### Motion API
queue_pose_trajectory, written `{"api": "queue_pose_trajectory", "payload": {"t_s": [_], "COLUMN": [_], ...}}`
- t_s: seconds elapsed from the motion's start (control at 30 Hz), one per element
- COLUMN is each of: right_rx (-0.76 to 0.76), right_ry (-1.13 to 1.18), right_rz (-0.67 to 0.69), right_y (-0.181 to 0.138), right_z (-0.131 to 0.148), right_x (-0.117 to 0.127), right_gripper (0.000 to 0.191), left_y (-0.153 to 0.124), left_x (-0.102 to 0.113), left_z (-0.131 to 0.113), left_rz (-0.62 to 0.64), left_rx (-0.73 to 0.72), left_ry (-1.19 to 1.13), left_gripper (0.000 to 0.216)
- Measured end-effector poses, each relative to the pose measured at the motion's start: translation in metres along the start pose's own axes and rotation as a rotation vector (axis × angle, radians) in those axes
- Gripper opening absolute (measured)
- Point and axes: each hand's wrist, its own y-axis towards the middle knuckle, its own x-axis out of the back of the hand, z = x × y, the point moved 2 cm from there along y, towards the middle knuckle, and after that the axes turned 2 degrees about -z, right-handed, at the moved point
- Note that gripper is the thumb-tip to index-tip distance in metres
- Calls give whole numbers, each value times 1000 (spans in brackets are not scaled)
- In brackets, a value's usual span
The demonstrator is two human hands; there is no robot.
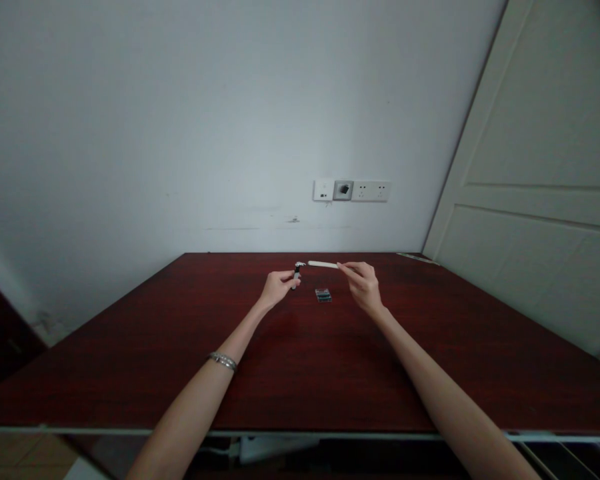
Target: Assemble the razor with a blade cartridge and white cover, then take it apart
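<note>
My left hand [279,288] is closed in a pinch, thumb and fingers around a small upright tool [296,275]. The tool has a grey body, a black neck and a light, silvery head turned to the right. My right hand [364,285] pinches the right end of a slim white stick [323,265]. This stick lies nearly level in the air, its rounded left end just short of the tool's head. Whether the two touch is too small to tell. Below and between my hands, a small clear flat case [323,295] with something dark inside lies on the table.
Under my arms spreads a dark red wooden table [310,373], its far edge against a pale wall. Wall sockets [371,191] sit above it. A light strip [416,258] rests at the far right edge. On the right stands a panelled door [535,200].
</note>
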Motion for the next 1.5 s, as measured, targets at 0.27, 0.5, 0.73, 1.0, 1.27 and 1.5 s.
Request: {"api": "queue_pose_trajectory", "payload": {"t_s": [0.27,0.5,0.73,1.0,1.27,1.5], "right_rx": [36,25,59,40,-12,-170], "right_ry": [47,3,12,40,-25,94], "right_rz": [-4,-23,18,-29,23,33], "right_y": [2,1,1,4,-2,0], "right_z": [12,6,9,14,-10,-13], "right_x": [-5,0,-4,-2,4,2], "right_gripper": [45,43,46,44,40,38], "left_y": [-1,-1,-1,-1,-1,-5], "left_x": [-2,-2,-3,-4,0,-6], "left_z": [2,1,4,2,-6,-25], "left_rz": [26,16,36,41,14,121], "left_rx": [-31,7,6,8,47,316], "left_ry": [35,47,53,48,-9,-331], "left_gripper": [25,24,25,25,21,20]}}
